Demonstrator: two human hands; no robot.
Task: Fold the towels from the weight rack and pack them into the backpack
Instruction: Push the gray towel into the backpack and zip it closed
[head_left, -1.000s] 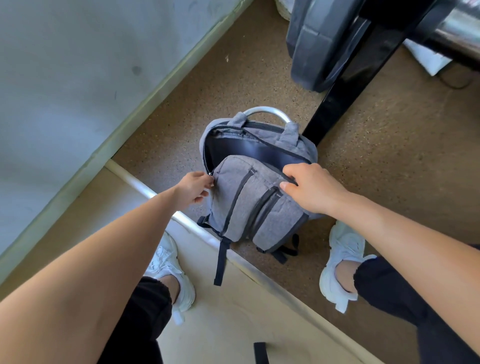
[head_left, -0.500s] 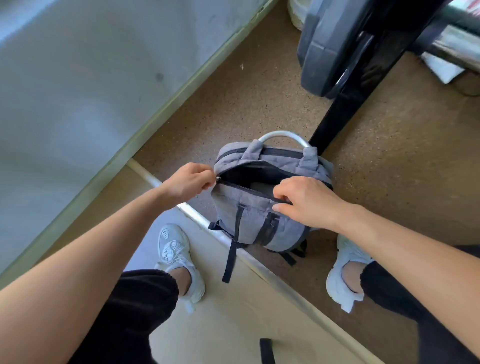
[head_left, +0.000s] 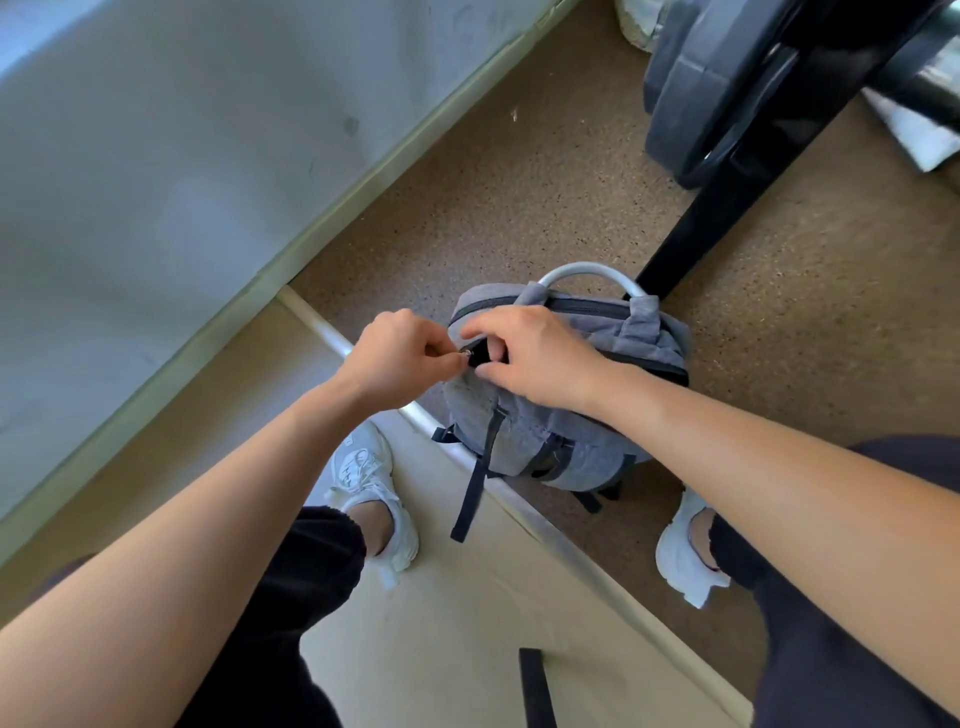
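1. Centrally, the left hand (head_left: 400, 358) has its fingers curled, and thumb and forefinger pinch the small metal zipper pull (head_left: 467, 353) at the left end of the backpack's opening.
2. Just to the right of that pinch, the right hand (head_left: 540, 358) grips the grey backpack (head_left: 524, 431) at the same opening. The forefinger lies along the upper edge, the other fingers curl into the dark gap, and the thumb presses the front panel below.
3. Both hands nearly touch, with only the zipper pull and a short stretch of open slit between them.
4. Under the two grips, the backpack stands upright on the brown speckled floor (head_left: 519, 182), front panel toward the person.
5. Beyond the hands, its silver carry handle (head_left: 587, 273) arches over the top. Just behind it rises the black rack post (head_left: 727, 208), with a dark weight plate (head_left: 691, 93) farther up.
6. Below the left grip, a black strap (head_left: 475, 488) hangs from the front panel across a metal floor strip (head_left: 545, 525).
7. Nearer the person than the grips, a white shoe (head_left: 371, 483) sits to the left of the pack and another white shoe (head_left: 680, 556) to its right.
8. What lies inside the opening cannot be told.
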